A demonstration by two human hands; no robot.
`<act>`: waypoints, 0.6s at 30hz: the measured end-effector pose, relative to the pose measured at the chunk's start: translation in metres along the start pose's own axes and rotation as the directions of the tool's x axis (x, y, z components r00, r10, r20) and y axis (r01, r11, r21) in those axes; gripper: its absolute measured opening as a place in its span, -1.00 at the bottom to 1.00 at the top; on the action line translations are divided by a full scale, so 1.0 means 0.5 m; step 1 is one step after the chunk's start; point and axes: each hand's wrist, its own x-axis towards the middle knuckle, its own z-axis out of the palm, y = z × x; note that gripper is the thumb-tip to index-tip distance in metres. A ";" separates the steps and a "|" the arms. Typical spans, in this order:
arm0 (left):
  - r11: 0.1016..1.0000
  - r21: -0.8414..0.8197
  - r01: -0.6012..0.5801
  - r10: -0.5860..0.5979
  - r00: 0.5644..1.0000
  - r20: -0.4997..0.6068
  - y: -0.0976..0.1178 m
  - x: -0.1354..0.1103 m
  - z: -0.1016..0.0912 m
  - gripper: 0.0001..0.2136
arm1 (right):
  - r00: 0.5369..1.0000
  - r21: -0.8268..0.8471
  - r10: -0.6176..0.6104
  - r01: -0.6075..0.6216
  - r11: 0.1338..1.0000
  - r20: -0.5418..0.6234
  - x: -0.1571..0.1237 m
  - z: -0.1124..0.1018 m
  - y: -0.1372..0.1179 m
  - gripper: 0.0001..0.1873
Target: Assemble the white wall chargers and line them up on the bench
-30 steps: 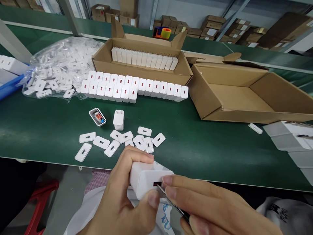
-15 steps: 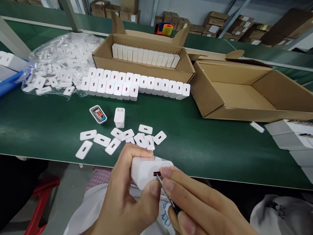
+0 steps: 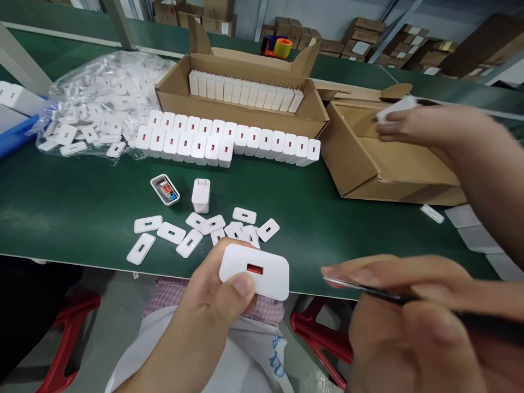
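Observation:
A white USB charger (image 3: 268,278) is gripped in my left hand (image 3: 213,297), its flat face with a red USB slot turned up towards me and my thumb lying on that face. My right hand (image 3: 413,305) pinches dark, fine-pointed tweezers (image 3: 379,292), with the silver tip apart from the charger, to its right. Loose white face plates (image 3: 171,233) with slots lie on the green table beyond my left hand. Behind them are an uncapped charger housing (image 3: 165,190) with red and blue parts inside and a charger (image 3: 201,195) standing prongs up.
Rows of chargers (image 3: 198,147) stand before a cardboard box (image 3: 245,117) holding more. A plastic bag (image 3: 106,103) of plates lies left. Another person's hand (image 3: 426,123) holds a white charger over the right-hand box (image 3: 360,169). A red stool (image 3: 319,338) is below the table.
My right hand has drawn the tweezers out of the charger's slot and away to the right. My left hand has tilted the charger's face up. Another person's arm has come in from the right.

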 end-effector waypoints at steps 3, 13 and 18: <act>0.999 -0.036 0.034 -0.033 0.999 0.025 0.007 0.004 0.001 -0.77 | 0.990 -0.044 0.135 -0.134 0.990 0.029 0.033 -0.012 0.050 -0.89; 0.983 0.043 -0.176 0.173 0.983 0.059 -0.004 0.004 -0.010 -0.59 | 0.853 -0.658 0.449 -0.181 0.731 0.264 0.013 -0.018 0.167 -0.81; 0.921 0.249 -0.299 0.314 0.949 -0.019 0.002 -0.005 0.000 -0.62 | 0.983 -0.075 0.184 -0.183 0.980 -0.002 -0.010 -0.031 0.058 -0.94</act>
